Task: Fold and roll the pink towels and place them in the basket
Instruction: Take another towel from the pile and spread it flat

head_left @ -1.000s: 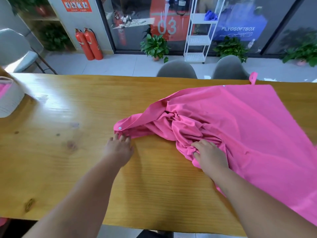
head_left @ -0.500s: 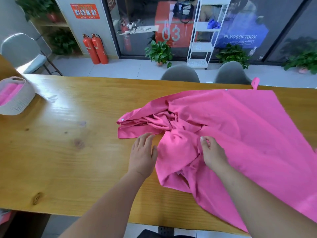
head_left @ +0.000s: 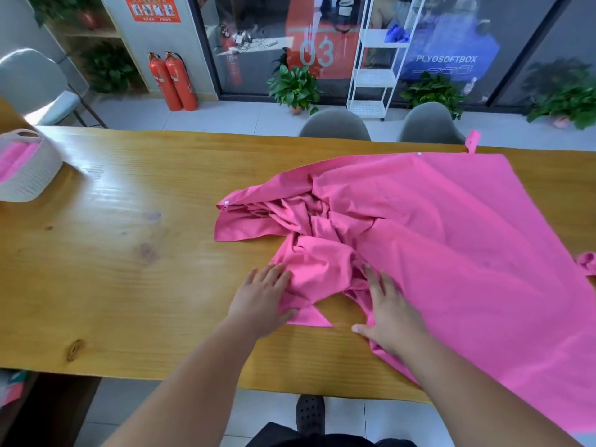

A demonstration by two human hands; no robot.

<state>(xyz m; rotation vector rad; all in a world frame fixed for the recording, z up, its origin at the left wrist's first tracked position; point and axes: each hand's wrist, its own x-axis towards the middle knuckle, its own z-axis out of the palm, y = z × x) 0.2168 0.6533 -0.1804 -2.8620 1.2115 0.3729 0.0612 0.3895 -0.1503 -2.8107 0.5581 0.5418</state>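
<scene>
Pink towel (head_left: pixel 451 237) sprawls over the right half of the wooden bench (head_left: pixel 113 269), its near right part reaching the bench's near edge. Both forearms reach forward from the near side. The left hand (head_left: pixel 261 304) lies palm down on the towel's crumpled near-left fold, fingers straight and close together, its grip slack and clamped on nothing. The right hand (head_left: pixel 392 312) presses flat on the cloth just beside it, fingers spread and pointing away, thumb stretched left towards bare wood, its grip likewise apart. Beyond the hands the cloth bunches into creases, with a white snap (head_left: pixel 227 202) at its left corner. At the far left stands a pale basket (head_left: pixel 32 179) holding pink cloth (head_left: pixel 13 159). Two grey chairs (head_left: pixel 335 124) stand behind the bench.
</scene>
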